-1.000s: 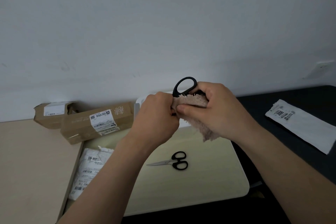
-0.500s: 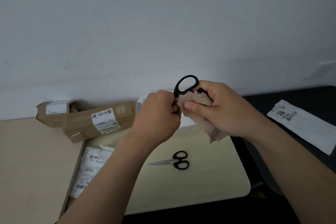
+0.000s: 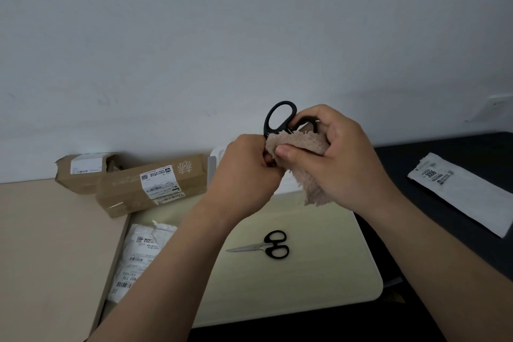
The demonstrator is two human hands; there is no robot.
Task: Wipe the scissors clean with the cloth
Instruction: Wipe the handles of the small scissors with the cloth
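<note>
The upper half of the frame is being filled by a plain, matte grey-white wall (image 3: 249, 36). Below it a bench (image 3: 41, 244) is being shown in two parts: smooth pale wood at the lower left and a black top at the right.

The lower centre of the bench is being covered by a pale yellow mat (image 3: 319, 286) with rounded corners. A long cardboard box (image 3: 125, 194) with a printed label is being rested at the mat's far left corner, and a shorter cardboard box (image 3: 83, 172) is being kept just behind it against the wall. Both are shut, so what is being held inside cannot be told.

A crinkled white mailer bag (image 3: 141, 255) is being left flat at the mat's left edge. A second, flat white mailer (image 3: 460, 194) is being left on the black top at the right.

Two bare forearms are being raised from the bottom edge to mid-frame, above the mat. The left hand (image 3: 244, 175) is being kept closed in a fist at the lower end of the large scissors (image 3: 279, 119). That end is hidden inside the fist. The right hand (image 3: 341, 158) is being closed on the cloth (image 3: 302, 158), its thumb being pressed onto the folded part.

The cloth, beige and fuzzy with a frayed edge, is being wrapped round the large scissors below their black oval handle loops. One corner is being left hanging under the right hand.

The small scissors (image 3: 263, 246), with black handles and bare metal blades, are being left shut on the mat, their tips pointing left.
</note>
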